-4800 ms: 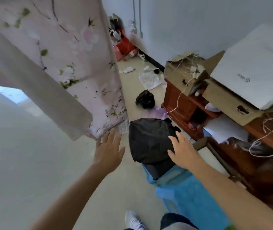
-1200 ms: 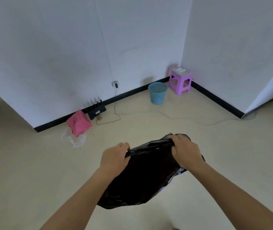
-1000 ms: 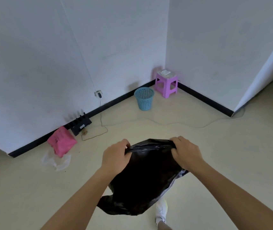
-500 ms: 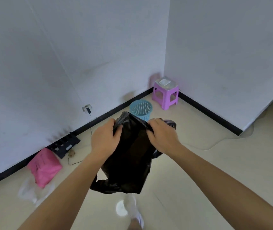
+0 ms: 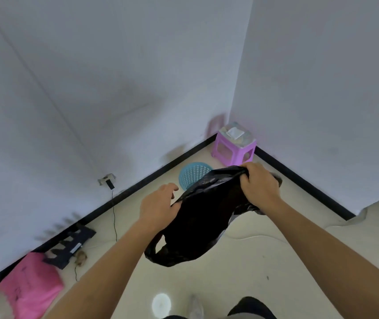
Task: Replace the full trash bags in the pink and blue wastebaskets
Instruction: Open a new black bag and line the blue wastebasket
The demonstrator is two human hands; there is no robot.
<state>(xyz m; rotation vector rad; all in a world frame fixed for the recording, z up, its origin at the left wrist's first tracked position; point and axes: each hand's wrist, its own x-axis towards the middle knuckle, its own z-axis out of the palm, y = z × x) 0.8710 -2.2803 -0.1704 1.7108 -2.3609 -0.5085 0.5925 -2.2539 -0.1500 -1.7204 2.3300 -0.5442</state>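
1. Shoe (image 5: 194, 307): pale and blurred, at the near edge of the floor (image 5: 287, 261).

2. Black trash bag (image 5: 197, 222): judged to be a fresh liner. It is held in the air over the middle of the floor, slack and crumpled, with one handle loop drooping at its low end. Handling, as judged: thin film, almost weightless, limp and slippery. It is apt to cling shut, and to tear if dragged across a basket rim. Best taken at the mouth hem, one side per hand, and drawn apart.

3. Right hand (image 5: 261, 187): fingers curled tight round the bunched upper hem of the bag.

4. Left hand (image 5: 158, 203): lies against the lower end of the hem, fingers loosely half-extended. Whether it pinches the film cannot be told.

5. Pink wastebasket (image 5: 32, 288): near left, at the foot of the left wall. It seems tipped on its side, but is blurred.

6. Dark rack-like device (image 5: 68, 247): just beside the pink wastebasket. A cable (image 5: 114, 215) runs up to a wall socket (image 5: 106, 179).

7. Blue wastebasket (image 5: 190, 177): upright and lattice-walled, with no liner visible. It stands near the far corner of the floor, beyond the bag and partly hidden by it.

8. Purple stool (image 5: 233, 146): in the far corner itself, with white paper on its seat.
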